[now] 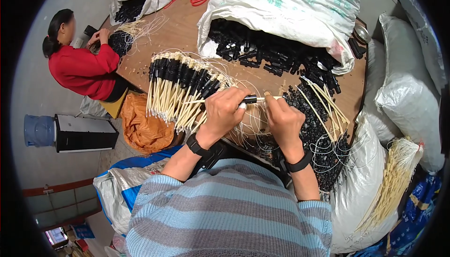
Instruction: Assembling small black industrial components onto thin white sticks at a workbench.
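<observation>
Over the near part of the table, my left hand point(224, 110) is closed round a short black plastic tube point(250, 99) with a thin cream stick point(261, 99) through it. My right hand point(284, 119) pinches the stick close to the tube's right end. Left of my hands lies a fanned row of cream sticks with black tubes point(174, 72) on them, white strings trailing off. Beside my right hand spreads a heap of small black pieces point(307, 111), with several loose cream sticks point(328, 100) on top.
A white woven sack point(286, 1) spills black tubes point(267, 53) at the back. Red scissors point(199, 0) lie behind. Across the table's left side, a person in red point(84, 72) works. An orange bag point(145, 123) stands below; full white sacks point(412, 81) crowd the right edge.
</observation>
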### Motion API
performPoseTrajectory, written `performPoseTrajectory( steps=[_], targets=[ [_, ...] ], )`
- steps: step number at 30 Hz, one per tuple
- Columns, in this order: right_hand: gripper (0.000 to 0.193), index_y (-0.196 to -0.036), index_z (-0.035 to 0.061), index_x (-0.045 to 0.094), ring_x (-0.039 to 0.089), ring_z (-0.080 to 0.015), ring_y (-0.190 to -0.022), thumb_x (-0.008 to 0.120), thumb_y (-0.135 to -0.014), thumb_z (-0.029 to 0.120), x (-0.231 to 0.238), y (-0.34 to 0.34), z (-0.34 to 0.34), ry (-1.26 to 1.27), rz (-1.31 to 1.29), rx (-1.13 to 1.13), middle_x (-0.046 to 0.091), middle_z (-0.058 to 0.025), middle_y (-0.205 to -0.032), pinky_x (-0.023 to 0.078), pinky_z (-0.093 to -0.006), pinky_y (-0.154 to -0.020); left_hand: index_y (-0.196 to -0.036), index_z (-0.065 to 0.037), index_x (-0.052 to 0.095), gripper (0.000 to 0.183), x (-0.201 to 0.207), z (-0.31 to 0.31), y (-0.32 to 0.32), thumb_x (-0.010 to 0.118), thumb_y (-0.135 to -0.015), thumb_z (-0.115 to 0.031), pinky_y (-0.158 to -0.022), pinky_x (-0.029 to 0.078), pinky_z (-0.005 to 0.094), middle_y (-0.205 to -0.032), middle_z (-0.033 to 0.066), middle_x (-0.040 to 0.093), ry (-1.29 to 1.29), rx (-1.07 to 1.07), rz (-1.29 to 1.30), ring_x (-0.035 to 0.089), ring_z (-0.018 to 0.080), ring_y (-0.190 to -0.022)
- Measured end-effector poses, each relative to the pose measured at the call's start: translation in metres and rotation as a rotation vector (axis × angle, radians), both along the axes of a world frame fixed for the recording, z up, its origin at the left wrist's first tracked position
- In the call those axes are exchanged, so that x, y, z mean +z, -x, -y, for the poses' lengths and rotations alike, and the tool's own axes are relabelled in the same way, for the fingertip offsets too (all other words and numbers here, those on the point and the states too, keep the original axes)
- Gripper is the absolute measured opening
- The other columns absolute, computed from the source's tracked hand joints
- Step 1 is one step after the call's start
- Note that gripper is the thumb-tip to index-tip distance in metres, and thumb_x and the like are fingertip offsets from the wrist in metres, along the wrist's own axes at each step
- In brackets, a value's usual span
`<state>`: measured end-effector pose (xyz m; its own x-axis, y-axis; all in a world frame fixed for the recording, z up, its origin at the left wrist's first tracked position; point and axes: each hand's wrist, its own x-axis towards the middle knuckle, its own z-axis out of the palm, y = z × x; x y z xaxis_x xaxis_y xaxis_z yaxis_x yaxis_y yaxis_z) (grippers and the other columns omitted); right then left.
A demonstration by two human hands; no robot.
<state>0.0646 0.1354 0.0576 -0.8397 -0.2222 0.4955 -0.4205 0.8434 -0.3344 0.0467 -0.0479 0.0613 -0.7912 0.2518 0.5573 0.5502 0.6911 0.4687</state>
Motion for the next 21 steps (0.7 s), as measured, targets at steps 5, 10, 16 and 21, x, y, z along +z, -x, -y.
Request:
performPoseTrajectory(
  steps=[5,10,16,21],
  targets=[
    [0.015,-0.091,0.0074,0.068,0.059,-0.0187,-0.056,0.068,-0.076,0.003,0.002,0.010,0.002,0.345,-0.176,0.128,0.064,-0.0038,-0.083,0.045,-0.0273,-0.050,-0.093,-0.006,0.067,0.025,0.001,0.003,-0.003,0.064,-0.068,-0.003,-0.058,0.047,0.0339,-0.075,0.0088,0.064,0.008,0.067,0.053,0.062,0.0270,-0.067],
    [0.005,-0.091,0.0011,0.060,0.040,0.0000,-0.050,0.062,-0.088,0.006,0.037,-0.016,-0.022,1.374,0.806,0.322,0.054,0.0017,-0.063,0.028,-0.0170,-0.043,-0.089,-0.008,0.069,0.024,0.001,0.037,0.007,0.065,-0.065,-0.010,-0.079,0.041,0.0376,-0.078,0.0067,0.064,0.078,0.206,-0.025,0.059,0.0250,-0.076],
    [0.011,-0.093,0.0014,0.068,0.049,-0.0040,-0.055,0.064,-0.088,0.010,0.009,-0.019,-0.053,0.902,0.862,0.232,0.063,0.0008,-0.072,0.038,-0.0211,-0.050,-0.086,-0.008,0.069,0.022,0.002,0.077,0.025,0.064,-0.065,-0.014,-0.091,0.034,0.0416,-0.081,0.0070,0.063,0.273,0.489,-0.180,0.056,0.0248,-0.089],
    [0.031,-0.107,0.0021,0.067,0.059,-0.0171,-0.069,0.069,-0.075,0.002,0.000,-0.034,-0.046,0.513,0.763,0.282,0.067,-0.0101,-0.098,0.047,-0.0264,-0.062,-0.121,-0.008,0.056,0.057,-0.014,0.058,0.022,0.067,-0.065,-0.010,-0.096,0.026,0.0452,-0.118,0.0105,0.053,0.212,0.538,-0.103,0.046,0.0296,-0.111]
  ],
)
